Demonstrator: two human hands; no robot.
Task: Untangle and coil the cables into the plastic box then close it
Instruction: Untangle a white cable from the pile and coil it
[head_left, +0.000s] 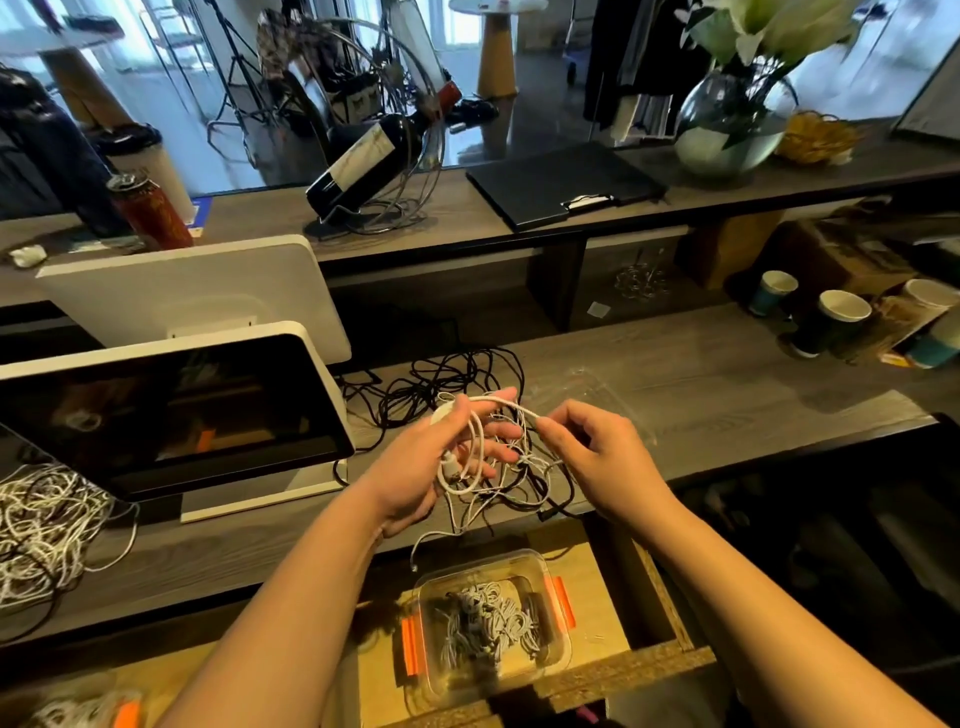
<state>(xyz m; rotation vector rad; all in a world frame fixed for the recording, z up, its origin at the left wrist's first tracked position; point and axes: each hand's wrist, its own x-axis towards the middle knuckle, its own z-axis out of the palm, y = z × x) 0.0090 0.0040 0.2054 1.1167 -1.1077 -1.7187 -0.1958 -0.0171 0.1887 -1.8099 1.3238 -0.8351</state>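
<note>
My left hand (431, 462) holds a white cable (470, 457) looped round its fingers, above the counter. My right hand (597, 457) pinches the same white cable near its upper strand, just right of the left hand. Thin white and black cables (524, 483) hang tangled below and between both hands. A pile of black cables (441, 384) lies on the counter behind them. A clear plastic box (488, 629) with orange clips sits on a lower shelf beneath my hands and holds coiled grey-white cables. A clear lid (587, 395) lies on the counter behind my right hand.
Two white-framed screens (171, 415) stand at the left. A heap of white cables (41, 525) lies at the far left. Paper cups (836, 322) stand at the right. A wine bottle in a wire holder (363, 161), a can (150, 208) and a glass vase (732, 124) occupy the upper shelf.
</note>
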